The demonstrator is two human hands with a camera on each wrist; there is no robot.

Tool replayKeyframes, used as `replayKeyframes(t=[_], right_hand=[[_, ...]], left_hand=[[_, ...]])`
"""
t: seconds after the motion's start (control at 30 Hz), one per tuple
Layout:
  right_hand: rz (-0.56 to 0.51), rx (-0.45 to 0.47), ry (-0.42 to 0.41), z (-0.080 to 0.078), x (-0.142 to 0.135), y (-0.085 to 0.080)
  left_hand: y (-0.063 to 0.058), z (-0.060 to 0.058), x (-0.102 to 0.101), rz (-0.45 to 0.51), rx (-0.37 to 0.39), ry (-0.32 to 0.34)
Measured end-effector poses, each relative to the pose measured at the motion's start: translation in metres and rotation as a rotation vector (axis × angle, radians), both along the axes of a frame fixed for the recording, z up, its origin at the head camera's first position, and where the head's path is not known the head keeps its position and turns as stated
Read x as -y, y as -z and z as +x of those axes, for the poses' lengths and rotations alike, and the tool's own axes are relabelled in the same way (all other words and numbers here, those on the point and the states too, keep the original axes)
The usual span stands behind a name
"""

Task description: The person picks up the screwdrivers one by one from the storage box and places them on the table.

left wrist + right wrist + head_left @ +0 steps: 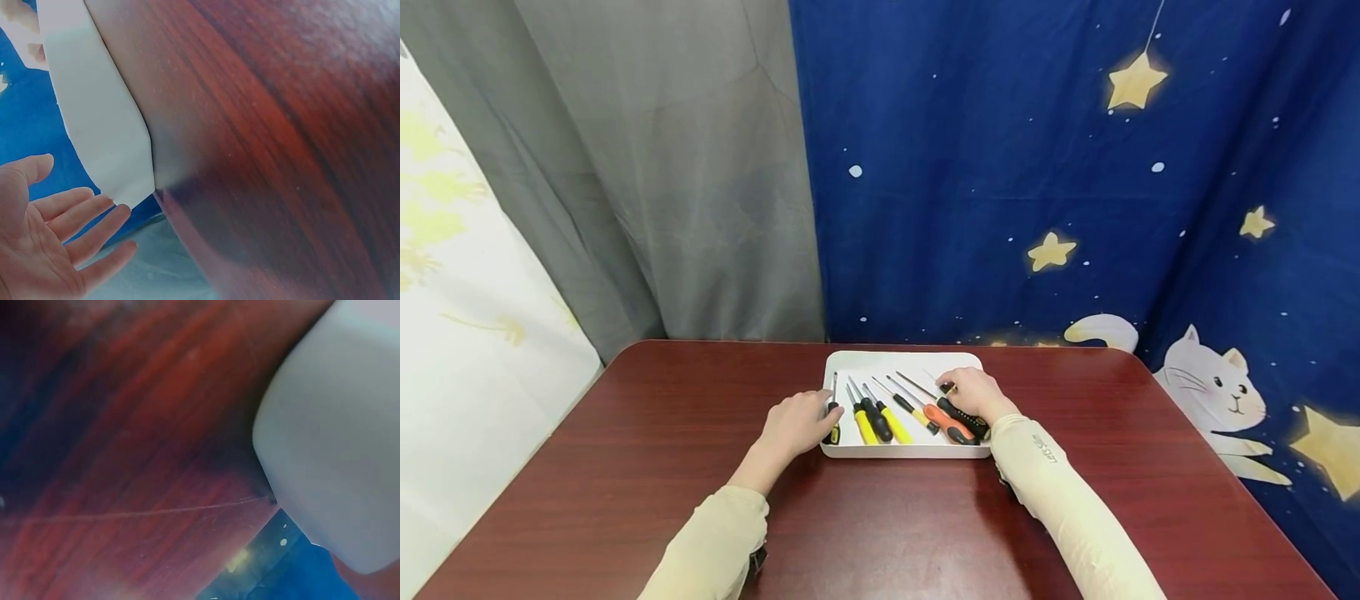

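Observation:
A white tray (pixel 895 452) holds several screwdrivers lying side by side, shafts toward the far edge. My left hand (pixel 797 421) is at the tray's left side, overlapping a black-and-yellow screwdriver (pixel 832 435); in the left wrist view that hand (pixel 56 237) has its fingers loosely spread beside the tray's white wall (pixel 100 100). On the right, the curled fingers of my right hand (pixel 973 392) grip the dark handle of a screwdriver (pixel 950 387), mostly hidden beneath them. Nearest to that hand lie a black-handled screwdriver (pixel 962 417) and an orange-and-black one (pixel 946 423).
Toward the tray's middle lie yellow-and-black screwdrivers (pixel 862 423), a black one (pixel 877 421) and a slim yellow one (pixel 917 414). The tray stands near the far edge of a reddish-brown table (pixel 880 525). Grey (pixel 715 208) and blue star-patterned curtains (pixel 955 208) hang behind it.

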State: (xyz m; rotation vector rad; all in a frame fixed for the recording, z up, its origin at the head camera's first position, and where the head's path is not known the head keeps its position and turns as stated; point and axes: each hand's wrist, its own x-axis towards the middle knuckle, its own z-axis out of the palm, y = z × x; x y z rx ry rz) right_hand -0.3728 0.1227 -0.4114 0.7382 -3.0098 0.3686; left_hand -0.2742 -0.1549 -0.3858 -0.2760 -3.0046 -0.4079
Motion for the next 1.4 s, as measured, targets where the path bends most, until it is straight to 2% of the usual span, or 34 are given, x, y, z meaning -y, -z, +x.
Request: replayKeyframes(t=[0.43,0.77,1.0,1.4], right_hand=[[0.010,0.058,-0.037,-0.0012,0.0006,-0.0083],[0.005,0.083,-0.057,-0.0044,0.0000,-0.0086],[0.013,0.057,-0.083,-0.0054,-0.0011,-0.0082],[0.007,0.018,-0.066,-0.0015,0.0021,-0.0036]], left_hand=[[-0.0024,-0.0001,-0.0009,-0.006,0.002,-0.004],[-0.0024,-0.0001,-0.0022,-0.004,0.000,-0.002],[-0.0034,-0.0002,-0.0029,-0.010,0.006,-0.004],[-0.0016,0.0003,-0.0015,-0.016,0.018,-0.013]])
